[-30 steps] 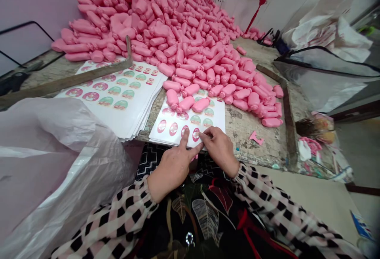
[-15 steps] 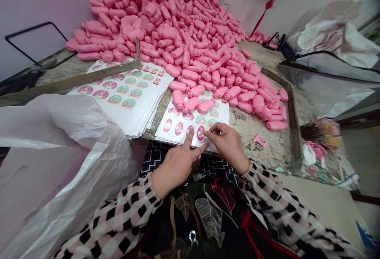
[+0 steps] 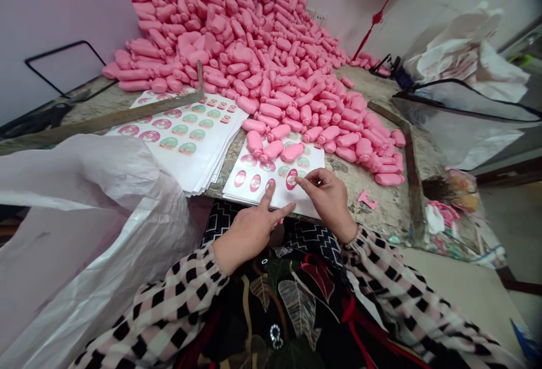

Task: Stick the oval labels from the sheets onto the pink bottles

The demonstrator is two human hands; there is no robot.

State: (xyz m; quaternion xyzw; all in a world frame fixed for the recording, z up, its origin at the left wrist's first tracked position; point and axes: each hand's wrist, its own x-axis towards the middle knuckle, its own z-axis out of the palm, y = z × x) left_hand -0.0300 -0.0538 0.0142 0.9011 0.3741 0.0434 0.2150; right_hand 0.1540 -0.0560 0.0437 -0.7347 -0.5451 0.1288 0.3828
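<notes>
My right hand (image 3: 328, 197) pinches an oval pink sticker (image 3: 292, 179) between thumb and fingertips, and the sticker is raised from the sticker sheet (image 3: 249, 198). The sheet lies on top of a few others at the table's front edge. My left hand (image 3: 256, 225) rests at that edge, its index fingertip on an oval label of the sheet and its thumb stretched to the right. Below that thumb peeks a bit of a pink bottle (image 3: 279, 222), mostly hidden under the curled fingers. Several small pink bottles (image 3: 292, 152) lie across the sheet's far part.
A large heap of pink bottles (image 3: 237, 58) fills the back. To the left are a stack of sticker sheets (image 3: 186, 168), a wooden strip (image 3: 105, 118) and a white plastic bag (image 3: 127, 200). A pink scrap (image 3: 367, 200) lies right, near a raised wooden edge (image 3: 414, 188).
My right hand has drawn slightly up and right, and the oval sticker in its pinch has lifted off the sheet. My left hand stays in nearly the same place. The camera has shifted a little.
</notes>
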